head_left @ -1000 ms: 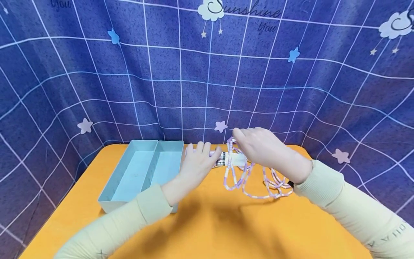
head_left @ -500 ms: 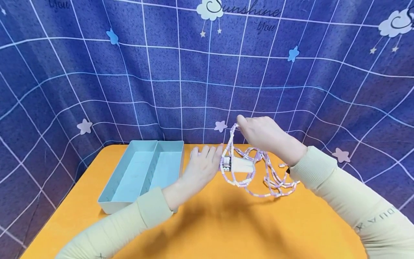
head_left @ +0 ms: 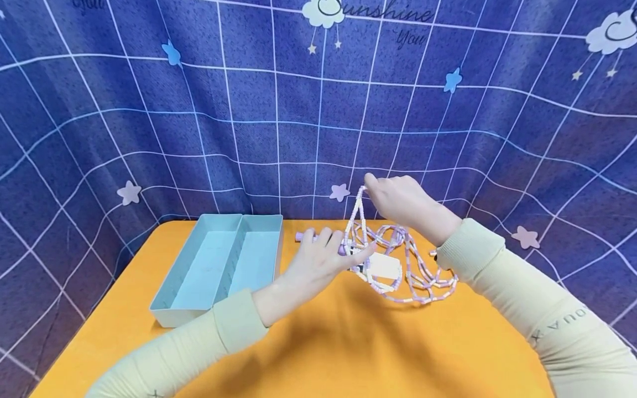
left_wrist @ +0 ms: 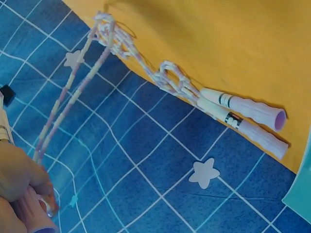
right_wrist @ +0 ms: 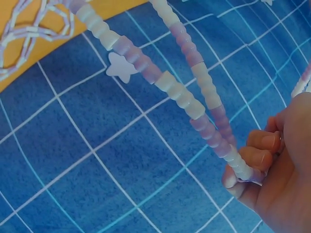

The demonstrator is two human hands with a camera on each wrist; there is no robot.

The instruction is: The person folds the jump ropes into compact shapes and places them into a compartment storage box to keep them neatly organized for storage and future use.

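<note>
The right hand's [head_left: 410, 204] grip is closed to a tight pinch: thumb and fingertips nip a doubled length of beaded rope [right_wrist: 181, 94], raised above the tabletop [head_left: 318, 354]. The left hand [head_left: 316, 264] has its fingers curled round a handle [head_left: 384, 267], thumb reaching across the hanging strands; whether a second handle sits in that grasp is hard to make out. The step in hand looks like gathering the rope about its handle, and the next move probably calls for the right hand to bring the strands round while the left holds steady. The beads are ribbed, plastic-looking tubes, white and lilac in turn; more of the rope lies in loose loops below the right wrist. Two more handles [left_wrist: 265, 137], smooth white running into wavy lilac, lie side by side near the back edge. Further left stands a smooth, pale blue tray [head_left: 170, 318] with two long compartments; a gridded blue curtain [head_left: 298, 99] hangs behind.
</note>
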